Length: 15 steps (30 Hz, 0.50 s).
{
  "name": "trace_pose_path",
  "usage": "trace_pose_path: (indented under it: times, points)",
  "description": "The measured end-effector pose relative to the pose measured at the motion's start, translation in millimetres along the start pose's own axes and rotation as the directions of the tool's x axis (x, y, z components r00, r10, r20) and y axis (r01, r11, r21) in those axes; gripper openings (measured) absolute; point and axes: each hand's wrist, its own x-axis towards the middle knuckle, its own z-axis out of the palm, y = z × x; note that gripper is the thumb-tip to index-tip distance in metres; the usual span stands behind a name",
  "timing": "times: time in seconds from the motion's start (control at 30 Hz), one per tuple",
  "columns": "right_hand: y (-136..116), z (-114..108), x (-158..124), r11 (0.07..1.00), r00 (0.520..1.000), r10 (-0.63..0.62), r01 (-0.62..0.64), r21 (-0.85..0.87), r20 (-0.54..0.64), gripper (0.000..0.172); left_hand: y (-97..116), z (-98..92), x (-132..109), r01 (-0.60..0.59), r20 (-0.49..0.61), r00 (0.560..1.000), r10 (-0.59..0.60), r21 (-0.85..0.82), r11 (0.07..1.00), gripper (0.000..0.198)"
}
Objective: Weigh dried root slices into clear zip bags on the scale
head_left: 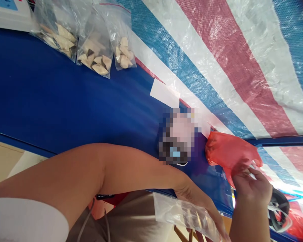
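My left arm reaches across the front of the table. At the lower edge of the view, my left hand (213, 210) is closed on a clear plastic bag (170, 208), which hangs flat beside it. The fingertips are partly hidden behind the plastic and cut off by the frame. Farther right, the fingers of my right hand (254, 186) are pinched at a red plastic bag (231, 146) lying by the table's edge. Something whitish shows at those fingertips, too blurred to name. What the red bag contains cannot be seen.
Three clear zip bags with pale pieces (99, 67) lie along the far side of the blue table (65, 101). A white card (165, 92) and a pixelated object (178, 137) lie nearer. A striped tarp (204, 50) rises behind. A black strap-like item (279, 205) is at right.
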Motion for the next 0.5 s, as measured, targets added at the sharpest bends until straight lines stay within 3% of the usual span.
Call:
trace_pose_path:
  times: [0.07, 0.17, 0.27, 0.33, 0.4, 0.43, 0.5]
  points:
    - [-3.5, -6.8, -4.7, 0.990, 0.993, 0.117, -0.115, 0.078, -0.021, 0.030, -1.5, -2.6, 1.5, -0.021, -0.011, 1.000, 0.022, 0.059, 0.998, 0.035]
    - [-5.7, -11.4, -14.9, 0.972, 0.966, 0.235, -0.231, -0.047, 0.106, 0.026, -2.3, -8.8, 6.0, -0.043, 0.020, 0.999, 0.041, 0.153, 0.987, 0.036]
    - [-5.9, -7.9, -25.0, 0.956, 0.948, 0.227, -0.174, -0.236, 0.224, 0.030, -1.8, -11.2, 9.4, -0.030, 0.021, 0.999, 0.027, 0.139, 0.990, 0.036]
    - [-5.2, -3.3, -28.1, 0.932, 0.977, 0.101, -0.027, -0.363, 0.189, 0.049, -1.2, -8.9, 9.4, 0.004, -0.014, 1.000, -0.003, 0.067, 0.998, 0.033]
    - [-4.4, 0.2, -26.6, 0.838, 0.988, -0.105, 0.150, -0.525, 0.114, 0.068, -0.4, -4.2, 7.4, 0.056, -0.044, 0.997, -0.056, -0.021, 0.998, 0.030]
    - [-4.1, 1.0, -24.2, 0.738, 0.974, -0.202, 0.221, -0.637, 0.104, 0.076, 0.2, -1.4, 5.8, 0.082, -0.048, 0.995, -0.086, -0.065, 0.994, 0.030]
    - [-3.3, 0.3, -17.3, 0.450, 0.922, -0.355, 0.315, -0.836, 0.156, 0.082, 1.5, 4.3, 1.9, 0.106, -0.062, 0.991, -0.114, -0.129, 0.986, 0.030]
